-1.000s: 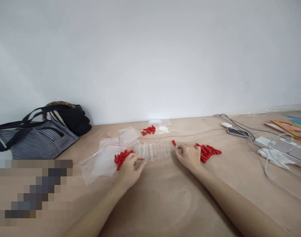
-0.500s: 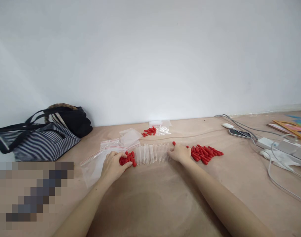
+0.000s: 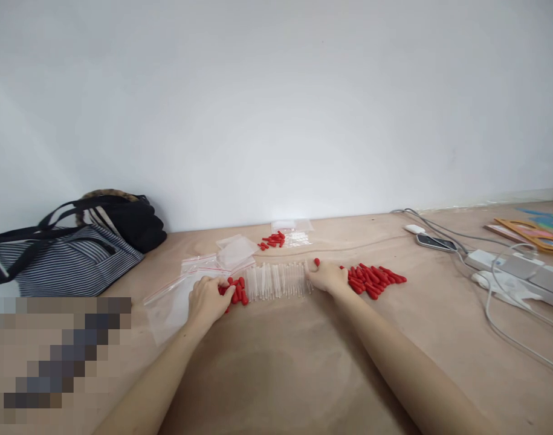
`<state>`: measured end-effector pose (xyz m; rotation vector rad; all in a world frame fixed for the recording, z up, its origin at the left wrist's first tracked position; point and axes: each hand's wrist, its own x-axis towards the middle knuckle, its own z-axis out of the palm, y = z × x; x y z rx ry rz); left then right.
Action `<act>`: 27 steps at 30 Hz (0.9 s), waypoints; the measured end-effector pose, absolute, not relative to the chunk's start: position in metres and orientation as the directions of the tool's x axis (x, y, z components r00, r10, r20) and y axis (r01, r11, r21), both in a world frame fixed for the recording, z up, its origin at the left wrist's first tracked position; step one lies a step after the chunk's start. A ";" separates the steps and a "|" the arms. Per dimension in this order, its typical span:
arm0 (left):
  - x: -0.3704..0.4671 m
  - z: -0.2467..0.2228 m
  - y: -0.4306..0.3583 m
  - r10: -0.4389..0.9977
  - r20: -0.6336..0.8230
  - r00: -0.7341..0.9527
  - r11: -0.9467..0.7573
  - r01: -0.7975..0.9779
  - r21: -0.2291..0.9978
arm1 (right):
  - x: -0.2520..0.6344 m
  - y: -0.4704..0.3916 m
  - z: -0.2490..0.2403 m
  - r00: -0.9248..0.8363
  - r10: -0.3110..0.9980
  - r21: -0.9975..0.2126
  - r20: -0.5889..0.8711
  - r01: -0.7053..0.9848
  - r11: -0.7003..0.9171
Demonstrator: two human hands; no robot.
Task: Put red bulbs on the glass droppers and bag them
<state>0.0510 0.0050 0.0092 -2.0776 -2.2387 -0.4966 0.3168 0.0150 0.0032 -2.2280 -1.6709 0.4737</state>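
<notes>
Thumb and fingers of the left hand (image 3: 208, 300) stand parted around the near edge of a left pile (image 3: 240, 291) of red bulbs, though whether one is pinched cannot be told. The right hand (image 3: 329, 278) rests at the far right end of a row of clear tubes (image 3: 278, 281), its fingers bent close together; their grip is hidden, with a lone red bulb (image 3: 316, 261) showing just beyond them. The tubes lie side by side on the bench (image 3: 276, 356), between the two sets of fingers. The bulbs look light, soft and a little grippy (rubber, by the sheen), best taken around the fat end; the tubes seem light, stiff, slick and perhaps brittle, likely to roll, and best held lightly mid-length. Just right of the right fingers lies a right pile (image 3: 375, 280) of bulbs. Left of the left fingers, plastic bags (image 3: 167, 305) overlap, flat. Beyond both hands sits a smaller far pile (image 3: 272, 240); well left, a striped bag (image 3: 79, 260); well right, a phone (image 3: 436, 242) and cables.
</notes>
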 end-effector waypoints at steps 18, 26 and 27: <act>0.120 -0.005 -0.044 0.959 0.071 0.274 -0.116 0.150 0.982 | 0.326 -0.060 -0.013 -0.245 0.961 -0.854 0.128 0.466 0.233; 0.126 -0.009 -0.047 0.985 -0.071 0.160 0.090 -0.113 0.990 | 0.315 -0.071 -0.011 -0.319 0.926 -0.749 0.200 0.560 0.355; 0.126 -0.009 -0.047 0.984 -0.078 0.158 0.098 -0.122 0.988 | 0.316 -0.071 -0.011 -0.315 0.925 -0.741 0.214 0.565 0.364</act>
